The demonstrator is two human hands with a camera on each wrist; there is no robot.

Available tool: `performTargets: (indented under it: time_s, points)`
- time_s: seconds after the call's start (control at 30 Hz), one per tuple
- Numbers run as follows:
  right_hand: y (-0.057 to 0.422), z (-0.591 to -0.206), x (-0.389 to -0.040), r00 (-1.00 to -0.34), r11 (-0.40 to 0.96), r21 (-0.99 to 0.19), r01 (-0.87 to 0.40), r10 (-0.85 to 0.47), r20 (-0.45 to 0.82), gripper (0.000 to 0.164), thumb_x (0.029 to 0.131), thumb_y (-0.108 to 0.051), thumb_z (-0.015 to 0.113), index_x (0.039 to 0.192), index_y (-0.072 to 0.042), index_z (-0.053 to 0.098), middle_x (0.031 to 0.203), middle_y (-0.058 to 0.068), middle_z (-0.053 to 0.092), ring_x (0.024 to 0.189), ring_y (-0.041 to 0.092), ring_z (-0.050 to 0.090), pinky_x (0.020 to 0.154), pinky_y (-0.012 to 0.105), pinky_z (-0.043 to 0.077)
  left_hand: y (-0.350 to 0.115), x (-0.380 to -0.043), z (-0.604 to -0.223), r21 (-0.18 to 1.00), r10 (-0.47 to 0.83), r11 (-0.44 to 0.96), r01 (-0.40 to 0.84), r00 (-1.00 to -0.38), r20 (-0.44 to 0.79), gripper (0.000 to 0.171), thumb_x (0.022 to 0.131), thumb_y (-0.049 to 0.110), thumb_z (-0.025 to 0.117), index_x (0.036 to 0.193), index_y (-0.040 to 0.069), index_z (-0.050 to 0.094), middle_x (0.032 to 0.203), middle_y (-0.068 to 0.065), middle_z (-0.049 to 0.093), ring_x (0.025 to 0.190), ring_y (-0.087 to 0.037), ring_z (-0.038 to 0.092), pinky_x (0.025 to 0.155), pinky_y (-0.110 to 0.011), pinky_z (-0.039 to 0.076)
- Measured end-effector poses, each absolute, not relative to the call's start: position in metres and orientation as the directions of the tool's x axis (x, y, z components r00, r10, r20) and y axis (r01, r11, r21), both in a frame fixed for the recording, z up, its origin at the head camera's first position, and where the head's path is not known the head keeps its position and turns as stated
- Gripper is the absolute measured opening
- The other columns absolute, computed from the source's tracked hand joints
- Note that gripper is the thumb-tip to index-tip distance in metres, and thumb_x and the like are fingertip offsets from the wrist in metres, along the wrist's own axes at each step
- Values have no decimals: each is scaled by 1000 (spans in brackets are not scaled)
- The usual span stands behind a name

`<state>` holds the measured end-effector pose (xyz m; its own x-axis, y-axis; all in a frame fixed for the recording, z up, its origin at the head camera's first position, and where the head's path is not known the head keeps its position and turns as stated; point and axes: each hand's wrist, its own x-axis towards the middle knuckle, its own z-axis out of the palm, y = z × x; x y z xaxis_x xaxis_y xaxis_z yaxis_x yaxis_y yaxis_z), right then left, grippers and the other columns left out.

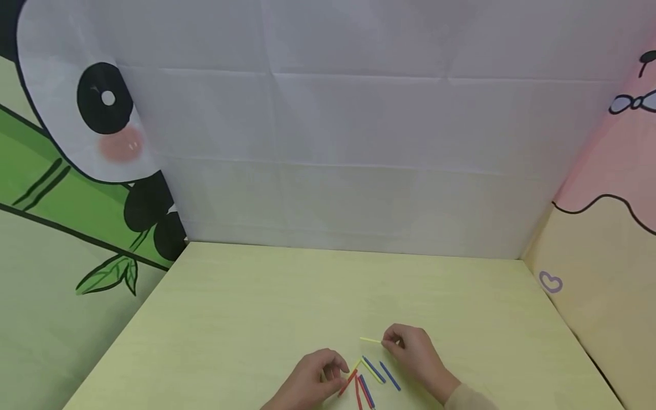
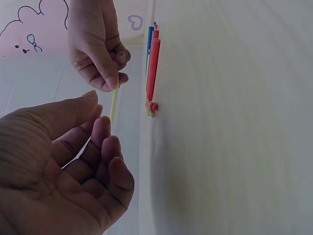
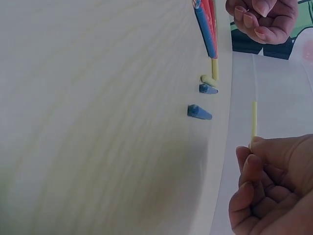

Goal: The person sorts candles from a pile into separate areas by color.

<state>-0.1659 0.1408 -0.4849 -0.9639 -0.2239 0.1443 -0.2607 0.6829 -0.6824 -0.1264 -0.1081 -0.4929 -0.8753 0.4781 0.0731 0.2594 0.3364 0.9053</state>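
A: That left hand (image 1: 319, 377) is the nearest thing, just left of the stick cluster (image 1: 365, 392), isn't it?

B: Yes. The cluster fans out on the worktop (image 1: 230, 341) in red, yellow and blue, and in the head view the fingertips overlap its left edge.

A: What else is around it?

B: Just right of it a blue stick (image 1: 374, 369) and a yellow one lie side by side, with a lone blue stick (image 1: 390, 377) further right. A pale sheet (image 1: 348, 125) stands well beyond it, a painted panda (image 1: 61, 114) far to its left, a pink panel (image 1: 610, 148) far to its right.

A: And the hands?

B: The left has thumb and fingers apart, loosely bent, holding nothing; its wrist view shows a gap between it and the cluster. The right hand (image 1: 414, 351), beyond the cluster and to its right, pinches one end of a thin yellow stick (image 1: 370, 340).

A: Lying flat?

B: No, lifted clear of the worktop, free end pointing left.
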Motion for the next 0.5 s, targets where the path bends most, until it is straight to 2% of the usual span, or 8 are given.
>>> performTargets:
  time_s: [0.5]
  points:
    - [138, -488, -181, -959, 699, -658, -279, -240, 151, 13, 84, -8, 73, 79, -17, 66, 73, -13, 61, 63, 1, 50, 59, 21, 45, -108, -129, -496, 912, 491, 346, 219, -871, 23, 11, 87, 16, 72, 96, 14, 66, 77, 12, 56, 70, -2, 52, 62, -22, 45]
